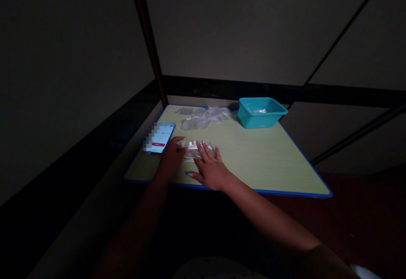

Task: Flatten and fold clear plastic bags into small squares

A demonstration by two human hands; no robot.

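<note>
A clear plastic bag (193, 153) lies flat on the light wooden tabletop in front of me. My right hand (212, 169) is spread over it, palm down, with the fingertips resting on the plastic and the thumb out to the left. At the bag's left end is my left hand (171, 157), its index finger and thumb apart beside the edge. The rest of its fingers are partly hidden. Further back on the table, several more clear plastic bags (198, 121) lie loosely overlapping.
A turquoise plastic basin (260, 120) stands at the back right, with something pale and shiny inside. A phone (162, 137) with a lit screen lies at the table's left edge. Blue edging (294, 193) runs round the tabletop, and walls rise behind and to the left.
</note>
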